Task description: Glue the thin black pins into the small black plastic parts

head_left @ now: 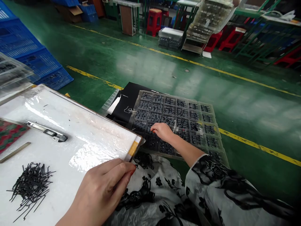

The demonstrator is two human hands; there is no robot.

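My right hand (162, 131) reaches into a clear compartment tray (217, 127) full of small dark parts (168, 110). Its fingers are pinched together over a compartment on the tray's near left side; whatever they hold is hidden. Above the near corner of the white work table (77, 131), my left hand (103, 185) is closed, thumb against fingers, and I cannot make out anything in it. On the table to its left lies a loose pile of thin black strips (31, 185). A utility knife (48, 131) rests behind the pile.
A thin flat bar (15, 152) and a red-green patterned piece (10, 135) lie at the table's left. Blue crates (35, 59) stand beyond it. Under the compartment tray is a black box (131, 91). Red stools (154, 22) and benches line the far side.
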